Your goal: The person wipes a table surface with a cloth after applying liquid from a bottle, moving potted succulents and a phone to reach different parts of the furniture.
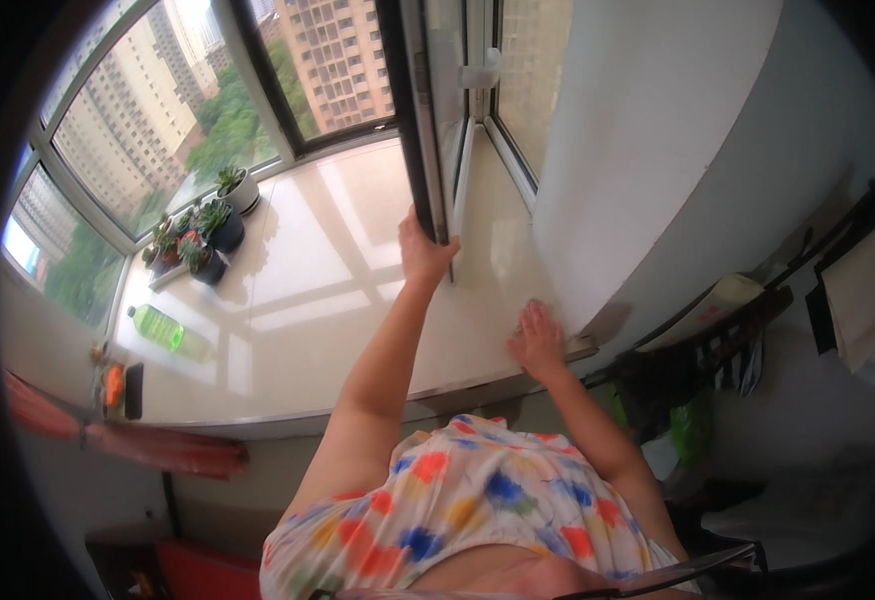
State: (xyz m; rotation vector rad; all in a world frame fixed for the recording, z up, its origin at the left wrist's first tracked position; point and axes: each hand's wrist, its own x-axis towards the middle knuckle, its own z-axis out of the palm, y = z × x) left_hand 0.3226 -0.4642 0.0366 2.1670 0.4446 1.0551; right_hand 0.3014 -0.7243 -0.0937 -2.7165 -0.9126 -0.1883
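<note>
My left hand [426, 251] grips the lower end of a dark-edged window sash [426, 150] that stands upright over the wide, glossy windowsill [317, 300]. Its fingers are on the left side of the frame and the thumb on the right. My right hand [538, 341] lies on the sill near its front edge, close to the white wall corner, with the fingers spread. Something small and blurred shows at its fingertips; whether the hand holds it I cannot tell. Right of the sash, a white-framed window [512, 157] stands against the wall.
Potted succulents [216, 225] stand at the left by the glass. A bottle of green liquid [156, 328] lies on the sill. A dark flat object [134, 390] and an orange item [113, 385] are at the left end. A pink curtain [159, 448] hangs below; a rack [715, 337] holds items at right.
</note>
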